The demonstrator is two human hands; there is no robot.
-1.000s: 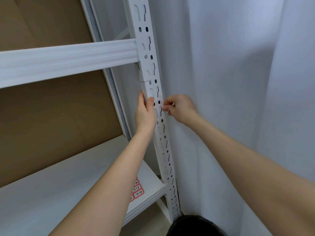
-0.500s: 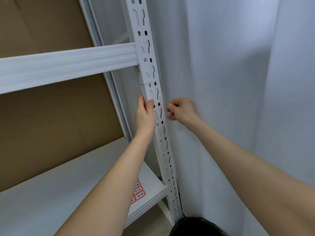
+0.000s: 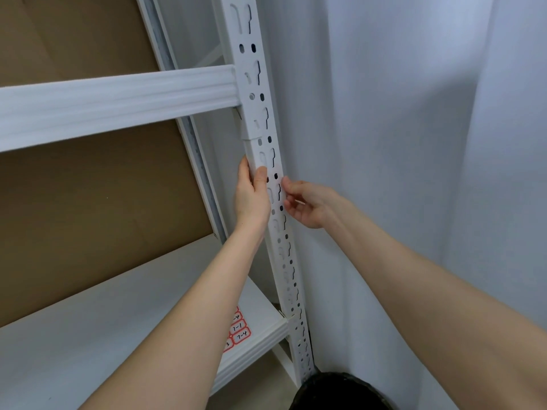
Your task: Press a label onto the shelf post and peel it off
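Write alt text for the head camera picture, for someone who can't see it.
A person's left hand grips a white slotted shelf post just below a joint, thumb on its front, while the right hand touches the post's right edge with curled fingers. A white crossbar meets the post above; below is a white shelf bearing red-bordered labels, with pale curtain to the right.

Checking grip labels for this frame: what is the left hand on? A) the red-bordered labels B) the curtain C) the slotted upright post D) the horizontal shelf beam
C: the left hand grips the slotted upright post just below its joint, thumb on the front face, well under the horizontal beam.
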